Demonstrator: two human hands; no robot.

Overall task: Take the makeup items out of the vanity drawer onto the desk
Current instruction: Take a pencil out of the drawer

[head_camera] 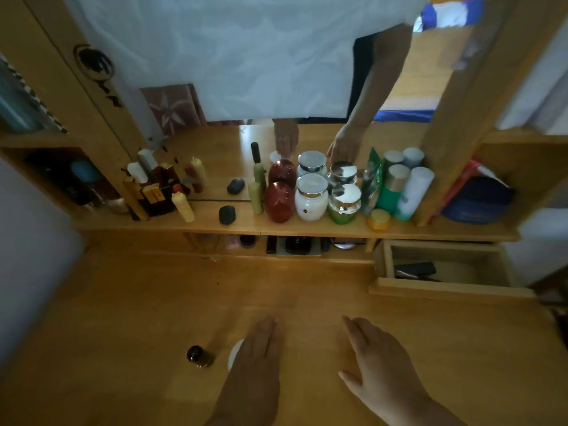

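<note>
The small wooden vanity drawer [448, 290] stands pulled out at the right, with a dark flat item [415, 269] lying inside. On the wooden desk [153, 302] near the front stands a small dark bottle [198, 355]. Beside it a white round item [235, 353] is partly hidden under my left hand [256, 358]. That hand lies flat, fingers together, palm down. My right hand [381, 364] hovers flat over the desk to the right, fingers spread, holding nothing.
A shelf [215, 224] under the mirror carries jars, bottles and tubes, among them a red jar [279, 202] and a white jar [311, 198]. Under the shelf a slot holds compacts [296, 244]. A side cubby at the right holds a blue pouch [476, 204].
</note>
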